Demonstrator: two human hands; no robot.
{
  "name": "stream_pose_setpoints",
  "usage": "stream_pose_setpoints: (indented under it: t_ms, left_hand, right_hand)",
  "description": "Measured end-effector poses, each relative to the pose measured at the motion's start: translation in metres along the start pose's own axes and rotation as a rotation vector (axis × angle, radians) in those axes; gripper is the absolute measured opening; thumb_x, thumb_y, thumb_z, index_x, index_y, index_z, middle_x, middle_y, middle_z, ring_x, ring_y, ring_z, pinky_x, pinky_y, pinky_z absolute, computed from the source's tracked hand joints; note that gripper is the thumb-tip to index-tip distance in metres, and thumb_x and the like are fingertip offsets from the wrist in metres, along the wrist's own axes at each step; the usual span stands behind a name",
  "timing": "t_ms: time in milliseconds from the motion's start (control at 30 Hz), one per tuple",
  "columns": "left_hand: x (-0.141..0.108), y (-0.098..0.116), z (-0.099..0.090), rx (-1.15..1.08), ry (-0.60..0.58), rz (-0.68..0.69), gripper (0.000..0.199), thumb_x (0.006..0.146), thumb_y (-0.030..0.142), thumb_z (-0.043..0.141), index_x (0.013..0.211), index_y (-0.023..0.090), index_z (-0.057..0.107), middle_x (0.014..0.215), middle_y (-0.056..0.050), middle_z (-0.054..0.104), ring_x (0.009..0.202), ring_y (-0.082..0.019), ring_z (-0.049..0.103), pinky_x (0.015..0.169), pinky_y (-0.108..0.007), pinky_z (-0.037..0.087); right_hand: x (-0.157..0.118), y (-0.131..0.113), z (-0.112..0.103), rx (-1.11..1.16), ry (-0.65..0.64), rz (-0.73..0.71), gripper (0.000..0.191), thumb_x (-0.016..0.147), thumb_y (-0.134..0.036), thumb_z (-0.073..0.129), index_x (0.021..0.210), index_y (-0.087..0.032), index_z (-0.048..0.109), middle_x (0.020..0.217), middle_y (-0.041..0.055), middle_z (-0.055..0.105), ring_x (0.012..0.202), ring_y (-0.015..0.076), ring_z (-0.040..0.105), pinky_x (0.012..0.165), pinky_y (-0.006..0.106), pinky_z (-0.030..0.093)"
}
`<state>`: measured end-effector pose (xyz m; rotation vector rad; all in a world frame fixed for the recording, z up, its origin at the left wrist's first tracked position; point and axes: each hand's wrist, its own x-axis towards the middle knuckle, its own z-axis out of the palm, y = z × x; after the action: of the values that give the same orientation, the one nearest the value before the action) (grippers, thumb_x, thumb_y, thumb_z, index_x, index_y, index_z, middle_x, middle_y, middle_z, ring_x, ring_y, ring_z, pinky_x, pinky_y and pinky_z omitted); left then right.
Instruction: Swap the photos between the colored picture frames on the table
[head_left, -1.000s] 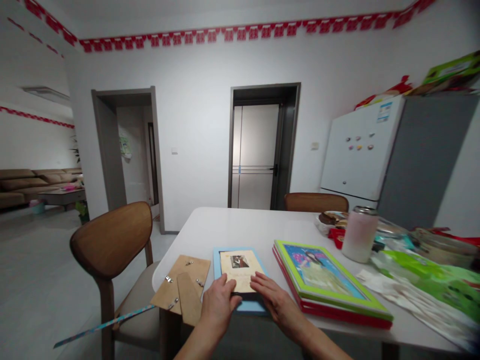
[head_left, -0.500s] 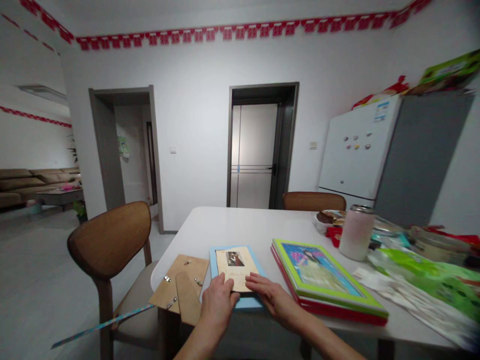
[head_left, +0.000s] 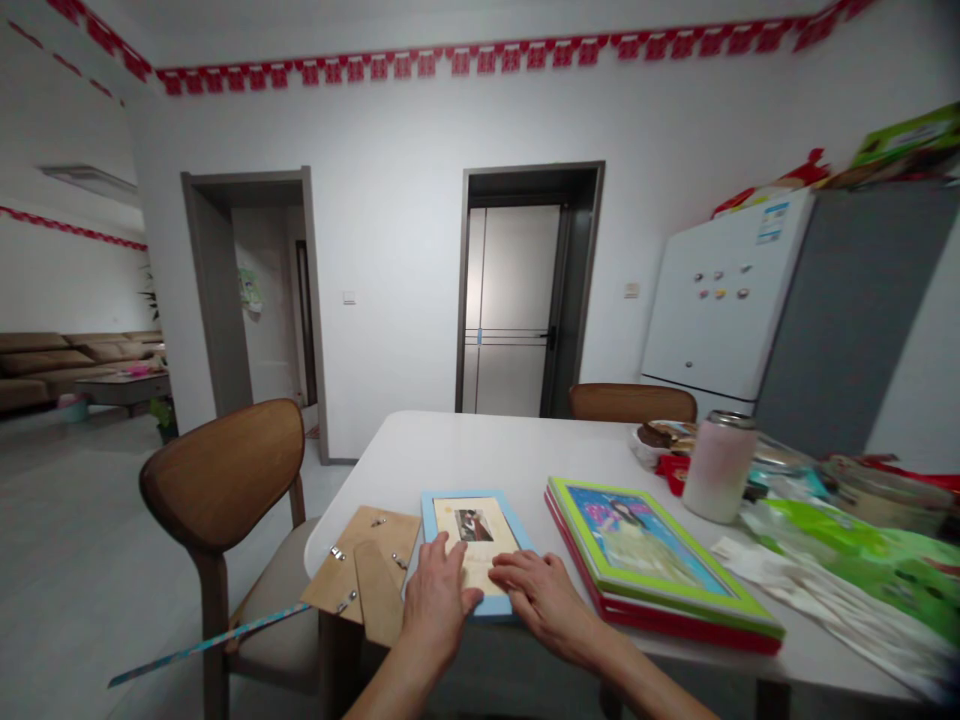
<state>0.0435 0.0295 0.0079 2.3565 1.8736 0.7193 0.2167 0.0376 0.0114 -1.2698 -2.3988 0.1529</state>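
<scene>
A light blue picture frame (head_left: 514,522) lies near the table's front edge. Within its border is a cream card (head_left: 489,508) with a small dark picture on it. My left hand (head_left: 437,590) rests on the card's lower left, its thumb apart from the fingers. From the right, my right hand (head_left: 546,598) lays its fingertips on the card's lower right part, over the frame's side. Left of the frame is a brown backing board (head_left: 365,545) with metal clips and a stand leg. Both hands hide part of the frame's lower border.
Stacked green and red picture frames (head_left: 645,545) lie to the right. Beyond them stand a pink-white bottle (head_left: 718,470) and a green plastic bag (head_left: 862,570). A patterned blue strip (head_left: 217,640) juts out over the chair (head_left: 225,480) at left. Another chair (head_left: 634,402) stands behind the table.
The card has shifted down into the blue frame and now lies squarely inside its border. Both hands stay on it, the right fingers slightly more bent. The view has shifted slightly.
</scene>
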Motion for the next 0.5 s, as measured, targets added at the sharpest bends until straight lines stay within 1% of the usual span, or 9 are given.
stream_pose_setpoints:
  t_ms: [33, 67, 133, 200, 267, 333, 400, 467, 500]
  left_hand:
    - [0.0, -0.001, 0.0, -0.013, 0.0, 0.011, 0.043, 0.072, 0.029, 0.054, 0.113, 0.021, 0.045, 0.121, -0.006, 0.043, 0.107, -0.023, 0.038, 0.084, -0.031, 0.035]
    - [0.0, -0.001, 0.0, -0.025, -0.007, 0.03, 0.036, 0.073, 0.029, 0.053, 0.108, 0.021, 0.05, 0.115, -0.005, 0.049, 0.104, -0.022, 0.04, 0.083, -0.031, 0.035]
    - [0.001, -0.001, 0.0, -0.042, -0.034, 0.078, 0.021, 0.076, 0.03, 0.05, 0.092, 0.021, 0.059, 0.096, -0.003, 0.059, 0.096, -0.021, 0.044, 0.079, -0.03, 0.037]
    - [0.001, 0.001, 0.0, -0.047, -0.05, 0.107, 0.019, 0.078, 0.03, 0.046, 0.079, 0.02, 0.062, 0.082, -0.003, 0.061, 0.09, -0.021, 0.047, 0.078, -0.03, 0.038]
    - [0.001, 0.004, 0.0, -0.05, -0.056, 0.12, 0.021, 0.078, 0.029, 0.044, 0.075, 0.019, 0.062, 0.08, -0.004, 0.062, 0.089, -0.021, 0.047, 0.078, -0.031, 0.038]
    - [0.0, 0.004, -0.002, -0.061, -0.061, 0.126, 0.021, 0.078, 0.029, 0.043, 0.078, 0.019, 0.062, 0.08, -0.004, 0.062, 0.089, -0.021, 0.048, 0.078, -0.031, 0.038]
    - [-0.002, -0.002, -0.01, -0.082, -0.056, 0.129, 0.022, 0.078, 0.029, 0.042, 0.089, 0.019, 0.06, 0.089, -0.004, 0.061, 0.093, -0.019, 0.048, 0.081, -0.028, 0.038]
    - [-0.007, -0.02, -0.023, -0.105, -0.038, 0.107, 0.031, 0.076, 0.029, 0.045, 0.105, 0.019, 0.052, 0.108, -0.005, 0.055, 0.104, -0.017, 0.044, 0.089, -0.027, 0.033]
    - [-0.009, -0.034, -0.032, -0.114, -0.025, 0.082, 0.04, 0.073, 0.03, 0.049, 0.112, 0.018, 0.047, 0.119, -0.006, 0.048, 0.112, -0.017, 0.037, 0.095, -0.029, 0.028]
  right_hand:
    - [-0.001, 0.001, 0.0, -0.013, -0.008, 0.013, 0.035, 0.076, -0.018, 0.033, 0.097, -0.029, 0.059, 0.108, 0.0026, 0.058, 0.098, 0.0193, 0.048, 0.08, 0.038, 0.031]
    - [-0.001, 0.001, 0.0, -0.02, -0.013, 0.018, 0.035, 0.077, -0.019, 0.032, 0.098, -0.029, 0.058, 0.109, 0.0028, 0.057, 0.099, 0.019, 0.048, 0.08, 0.037, 0.03]
    - [0.0, 0.002, -0.001, -0.026, -0.027, 0.021, 0.034, 0.078, -0.021, 0.031, 0.099, -0.028, 0.058, 0.109, 0.0033, 0.056, 0.1, 0.0183, 0.047, 0.081, 0.036, 0.029]
    - [0.002, 0.003, -0.001, -0.036, -0.047, 0.025, 0.033, 0.079, -0.024, 0.031, 0.097, -0.027, 0.058, 0.107, 0.0041, 0.057, 0.098, 0.0182, 0.048, 0.081, 0.036, 0.029]
    - [0.006, 0.002, -0.003, -0.061, -0.06, 0.029, 0.032, 0.08, -0.029, 0.031, 0.096, -0.027, 0.059, 0.106, 0.0049, 0.057, 0.098, 0.0189, 0.048, 0.081, 0.036, 0.029]
    - [0.008, 0.001, -0.005, -0.087, -0.082, 0.025, 0.033, 0.081, -0.035, 0.029, 0.094, -0.026, 0.059, 0.106, 0.0052, 0.057, 0.099, 0.0195, 0.047, 0.08, 0.036, 0.03]
    - [0.007, 0.001, -0.007, -0.097, -0.106, 0.021, 0.036, 0.082, -0.039, 0.027, 0.094, -0.026, 0.058, 0.11, 0.0057, 0.055, 0.101, 0.0199, 0.046, 0.08, 0.037, 0.031]
    - [0.004, 0.0, -0.008, -0.096, -0.115, 0.029, 0.037, 0.082, -0.042, 0.026, 0.098, -0.026, 0.055, 0.113, 0.0061, 0.052, 0.103, 0.0202, 0.044, 0.08, 0.037, 0.031]
    - [0.002, -0.001, -0.008, -0.1, -0.108, 0.039, 0.037, 0.082, -0.043, 0.027, 0.1, -0.027, 0.054, 0.114, 0.0062, 0.052, 0.104, 0.0206, 0.043, 0.08, 0.038, 0.031]
